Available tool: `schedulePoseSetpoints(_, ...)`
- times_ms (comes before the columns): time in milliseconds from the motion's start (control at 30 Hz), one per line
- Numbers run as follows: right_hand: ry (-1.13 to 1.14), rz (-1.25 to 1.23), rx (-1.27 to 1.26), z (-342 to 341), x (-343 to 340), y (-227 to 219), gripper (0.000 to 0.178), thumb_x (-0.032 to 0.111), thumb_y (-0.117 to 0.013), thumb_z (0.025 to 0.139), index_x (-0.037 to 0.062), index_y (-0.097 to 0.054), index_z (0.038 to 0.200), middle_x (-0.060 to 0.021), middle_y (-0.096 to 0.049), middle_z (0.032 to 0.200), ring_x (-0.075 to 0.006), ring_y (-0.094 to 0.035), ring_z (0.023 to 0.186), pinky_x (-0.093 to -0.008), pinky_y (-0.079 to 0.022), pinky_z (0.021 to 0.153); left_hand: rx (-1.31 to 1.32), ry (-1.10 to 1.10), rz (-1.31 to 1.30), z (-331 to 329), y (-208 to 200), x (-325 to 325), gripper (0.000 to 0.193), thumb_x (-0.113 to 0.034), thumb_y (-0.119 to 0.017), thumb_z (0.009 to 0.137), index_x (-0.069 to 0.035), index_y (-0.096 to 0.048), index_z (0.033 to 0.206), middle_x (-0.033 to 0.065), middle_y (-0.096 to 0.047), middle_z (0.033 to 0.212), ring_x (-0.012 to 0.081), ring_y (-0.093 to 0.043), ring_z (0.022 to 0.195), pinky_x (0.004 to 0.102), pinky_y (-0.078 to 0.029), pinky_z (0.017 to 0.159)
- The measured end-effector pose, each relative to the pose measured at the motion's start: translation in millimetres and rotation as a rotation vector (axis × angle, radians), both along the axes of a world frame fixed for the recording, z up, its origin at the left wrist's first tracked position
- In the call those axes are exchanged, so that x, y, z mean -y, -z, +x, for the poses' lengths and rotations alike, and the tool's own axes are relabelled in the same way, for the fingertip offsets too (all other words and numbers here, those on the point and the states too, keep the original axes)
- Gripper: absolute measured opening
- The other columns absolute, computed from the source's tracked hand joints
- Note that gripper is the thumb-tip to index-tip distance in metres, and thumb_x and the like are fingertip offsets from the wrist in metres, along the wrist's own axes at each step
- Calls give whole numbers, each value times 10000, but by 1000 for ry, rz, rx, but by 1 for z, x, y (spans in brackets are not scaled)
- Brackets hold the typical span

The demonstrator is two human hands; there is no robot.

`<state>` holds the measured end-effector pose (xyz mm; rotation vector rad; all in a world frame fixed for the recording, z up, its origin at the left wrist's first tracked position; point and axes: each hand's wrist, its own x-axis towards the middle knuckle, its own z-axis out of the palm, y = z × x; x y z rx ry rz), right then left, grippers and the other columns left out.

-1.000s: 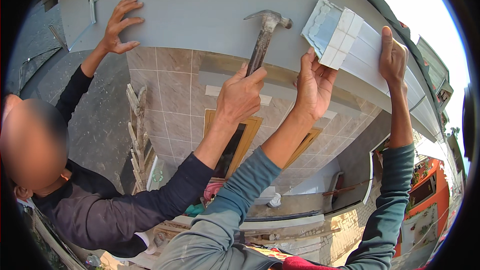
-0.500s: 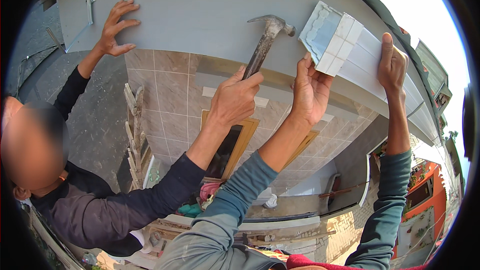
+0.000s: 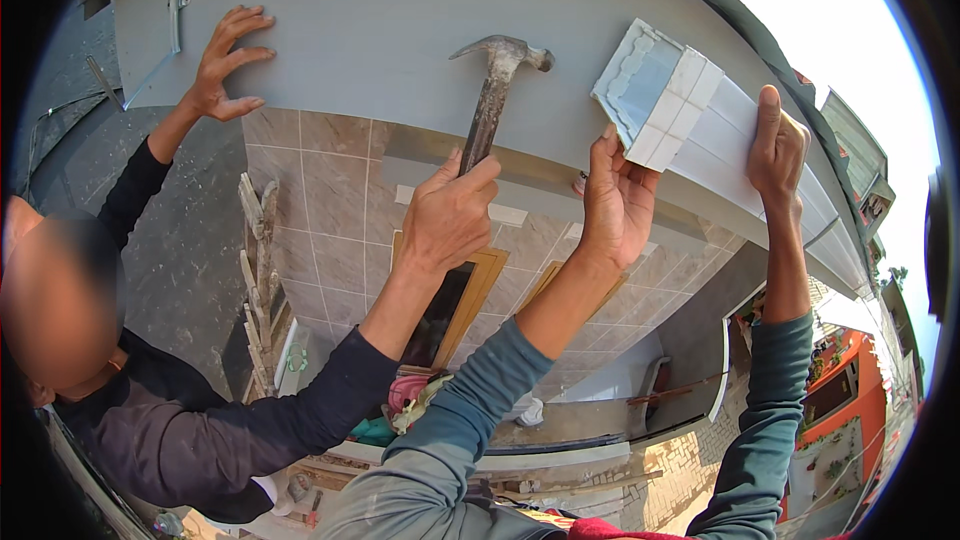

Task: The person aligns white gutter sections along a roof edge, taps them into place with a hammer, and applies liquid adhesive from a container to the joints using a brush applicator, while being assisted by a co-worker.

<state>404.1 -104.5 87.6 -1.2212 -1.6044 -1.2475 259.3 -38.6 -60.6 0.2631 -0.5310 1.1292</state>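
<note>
A long white decorative trim board (image 3: 735, 120) with a scalloped, stepped end lies along the grey panel's outer edge. My left hand (image 3: 622, 205) supports its near end from below, fingertips behind it and thumb at its lower corner. Farther along, my right hand (image 3: 778, 152) grips the board's edge with the thumb pointing up. On my left a co-worker in dark sleeves holds a claw hammer (image 3: 487, 115) upright by its handle, its head apart from the trim. The co-worker's other hand (image 3: 222, 70) is spread against the grey panel (image 3: 380, 30).
Below the panel is a tiled wall (image 3: 335, 180) with a wooden-framed window (image 3: 450, 305). Rough timber poles (image 3: 258, 280) stand at the left. Down below are a paved yard (image 3: 680, 470) and an orange building (image 3: 835, 400). A metal bracket (image 3: 176, 15) hangs at the panel's far left.
The co-worker's hammer has swung left, away from the trim end. The whole view has shifted slightly. My hands keep their places on the trim board.
</note>
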Motion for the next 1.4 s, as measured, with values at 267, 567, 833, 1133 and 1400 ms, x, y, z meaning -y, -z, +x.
schedulePoseSetpoints(267, 2, 7, 1, 5, -1, -2, 680, 440, -372, 1098, 14, -386, 568, -91, -294, 520, -199, -258, 503, -410, -272, 486, -16, -6, -8, 2, -1, -2, 524, -411, -586, 987, -93, -484, 1390, 25, -531, 1278, 140, -505, 1173, 308, -443, 1055)
schedulePoseSetpoints(567, 1, 12, 3, 2, 0, 0, 692, 457, -371, 1096, 19, -386, 561, -83, -293, 513, -189, -260, 494, -409, -268, 482, 17, -26, -13, 6, 1, -3, 532, -422, -602, 979, -92, -487, 1381, 21, -528, 1279, 133, -507, 1171, 300, -444, 1057)
schedulePoseSetpoints(833, -14, 14, -1, 1, -1, 0, 696, 463, -368, 1095, 13, -393, 564, -82, -297, 515, -189, -265, 497, -405, -270, 481, 35, -26, 0, 8, 0, -5, 531, -431, -602, 982, -98, -491, 1379, 17, -530, 1280, 131, -502, 1167, 297, -445, 1047)
schedulePoseSetpoints(1133, -4, 18, 8, 0, 1, -1, 697, 467, -365, 1095, 10, -393, 569, -84, -296, 519, -191, -260, 501, -410, -268, 487, 36, -58, 5, 8, -2, -1, 541, -434, -571, 994, -102, -477, 1411, 15, -529, 1294, 128, -499, 1161, 301, -435, 1046)
schedulePoseSetpoints(1400, -21, 28, -2, -3, -1, -1, 700, 465, -377, 1092, 13, -374, 558, -74, -277, 520, -180, -251, 507, -407, -242, 481, 46, -48, -1, 8, -1, -1, 528, -430, -576, 992, -100, -486, 1394, 18, -531, 1286, 129, -499, 1160, 300, -436, 1042)
